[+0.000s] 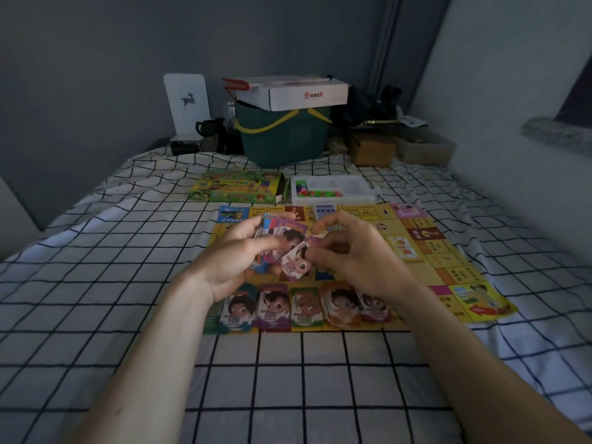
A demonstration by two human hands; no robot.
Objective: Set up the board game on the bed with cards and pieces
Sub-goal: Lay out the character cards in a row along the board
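A yellow game board (448,261) lies flat on the checked bed sheet. My left hand (234,257) grips a fanned stack of play-money notes (278,227) above the board's middle. My right hand (349,254) pinches a single purple note (296,264) pulled partly off that stack. Along the board's near edge lie several sorted piles of notes (304,307) side by side. A small card deck (324,210) sits on the board's far edge. Beyond the board stands a white tray (358,187) holding coloured pieces (315,191), with the green game box (237,187) to its left.
At the bed's head stand a green basket (283,139) with a white carton (298,91) on top, a white stand (187,104), dark items and brown boxes (373,149). A wall runs along the right side. Checked sheet (304,379) lies bare in front of the board.
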